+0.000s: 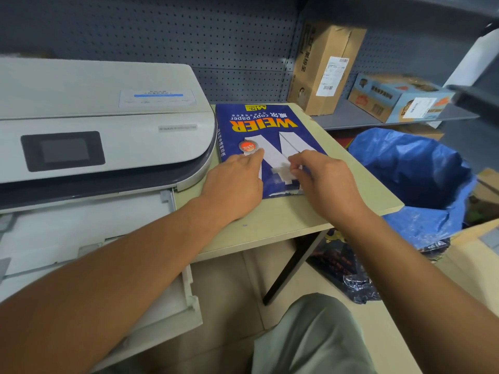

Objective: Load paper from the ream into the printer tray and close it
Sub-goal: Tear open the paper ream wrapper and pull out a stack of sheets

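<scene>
A blue ream of copy paper (270, 125) lies flat on the pale table (351, 190), just right of the grey-white printer (102, 130). The printer's paper tray (89, 238) is pulled out toward me at the lower left. My left hand (235, 182) rests palm down on the ream's near left part, fingers apart. My right hand (321, 176) sits on the ream's near right part, its fingertips pinching a torn piece of the wrapper near the ream's near end.
A bin lined with a blue bag (415, 171) stands right of the table. Cardboard boxes (324, 66) sit on a shelf behind, against a grey pegboard wall (189, 36). A dark plastic bag (343, 271) lies on the floor under the table.
</scene>
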Available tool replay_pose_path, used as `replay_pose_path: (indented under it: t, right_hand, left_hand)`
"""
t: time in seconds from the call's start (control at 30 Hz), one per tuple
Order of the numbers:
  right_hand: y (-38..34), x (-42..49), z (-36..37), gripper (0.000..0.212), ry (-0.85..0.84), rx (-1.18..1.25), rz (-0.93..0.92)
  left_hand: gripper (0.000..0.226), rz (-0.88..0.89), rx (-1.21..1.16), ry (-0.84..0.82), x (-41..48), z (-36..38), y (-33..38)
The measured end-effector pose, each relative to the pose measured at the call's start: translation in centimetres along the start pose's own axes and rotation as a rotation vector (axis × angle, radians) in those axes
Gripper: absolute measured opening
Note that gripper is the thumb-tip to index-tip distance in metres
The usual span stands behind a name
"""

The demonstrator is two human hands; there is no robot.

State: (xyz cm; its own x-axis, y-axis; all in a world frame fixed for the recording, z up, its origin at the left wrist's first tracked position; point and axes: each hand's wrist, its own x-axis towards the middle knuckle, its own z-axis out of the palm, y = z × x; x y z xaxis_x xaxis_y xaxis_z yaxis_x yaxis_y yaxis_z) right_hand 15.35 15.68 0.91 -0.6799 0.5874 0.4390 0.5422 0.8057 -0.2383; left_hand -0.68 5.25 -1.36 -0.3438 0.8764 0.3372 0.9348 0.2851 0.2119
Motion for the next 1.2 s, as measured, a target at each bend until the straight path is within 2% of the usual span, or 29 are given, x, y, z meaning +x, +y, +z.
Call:
replay_pose_path:
  t: [0.1,0.33,0.53,0.83,0.93,1.07,1.2]
  right_hand:
    - [-0.1,-1.0,-0.3,0.01,0.017,0.054,0.023]
    - [-0.3,-3.0,-0.9,0.013,0.063,0.218,0.021]
    - [-0.1,-3.2,-0.8,0.009,0.059,0.244,0.034]
    - [-0.1,-3.6,-0.9,0.008,0.051,0.235,0.042]
    - [0.5,-3.8,-0.9,0.009,0.084,0.194,-0.014]
    - [1.3,-4.5,-0.6,0.012,0.103,0.156,-0.112]
    - [1.8,-5.4,-0.6,0.015,0.124,0.219,-0.112]
  left_hand:
    - [0.057,0.01,0.016,-0.015,0.0,-0.2,0.1]
    - [0.037,0.056,0.199,-0.021,0.4,-0.2,0.7]
    - [0.038,0.072,0.306,-0.021,0.1,0.0,1.7]
    - [0.04,0.093,0.232,-0.042,0.6,-0.6,0.8]
    - [0.039,0.145,0.175,-0.055,1.3,-1.2,0.5]
    - [0.032,0.109,0.127,-0.076,1.6,-1.3,0.3]
    - [0.029,0.103,0.119,-0.043,1.4,-0.8,0.4]
